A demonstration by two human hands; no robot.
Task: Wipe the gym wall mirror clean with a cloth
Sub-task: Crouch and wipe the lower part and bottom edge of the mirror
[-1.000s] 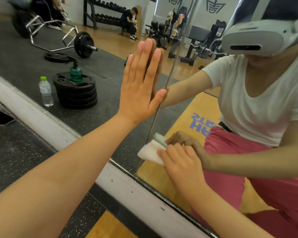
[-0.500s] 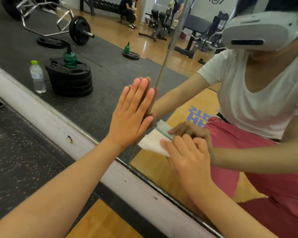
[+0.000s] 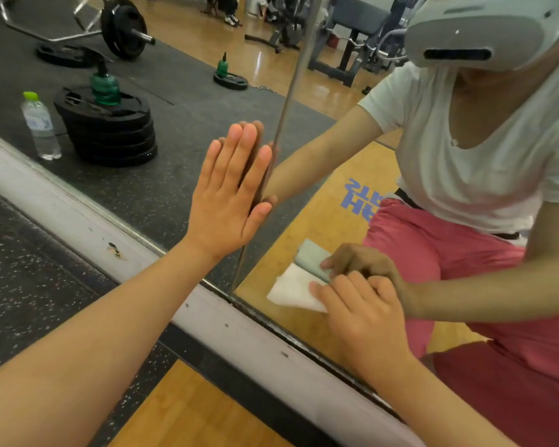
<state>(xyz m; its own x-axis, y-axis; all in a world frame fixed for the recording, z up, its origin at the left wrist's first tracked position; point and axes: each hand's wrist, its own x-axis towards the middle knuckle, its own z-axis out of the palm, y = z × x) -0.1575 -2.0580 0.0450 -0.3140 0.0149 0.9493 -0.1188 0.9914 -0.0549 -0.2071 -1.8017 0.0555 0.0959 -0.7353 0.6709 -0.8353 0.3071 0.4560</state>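
The wall mirror [image 3: 181, 101] fills the upper part of the view, with a vertical seam [image 3: 281, 124] between two panes. My left hand [image 3: 229, 198] lies flat against the glass just left of the seam, fingers straight and together, holding nothing. My right hand [image 3: 359, 314] presses a folded white cloth [image 3: 292, 293] against the right pane, low down near the bottom edge. The cloth's far corner sticks out to the left of my fingers, and its reflection meets it on the glass.
A white ledge [image 3: 78, 217] runs diagonally under the mirror. Below it lie dark speckled rubber flooring [image 3: 29, 285] and wooden floor [image 3: 191, 414]. Reflected in the glass are stacked weight plates [image 3: 110, 133], a water bottle [image 3: 39, 124], a barbell and my own crouched figure.
My view has tilted down and closer to the glass. The right hand with the cloth has slid lower on the pane toward the bottom edge. The left hand stays flat on the mirror.
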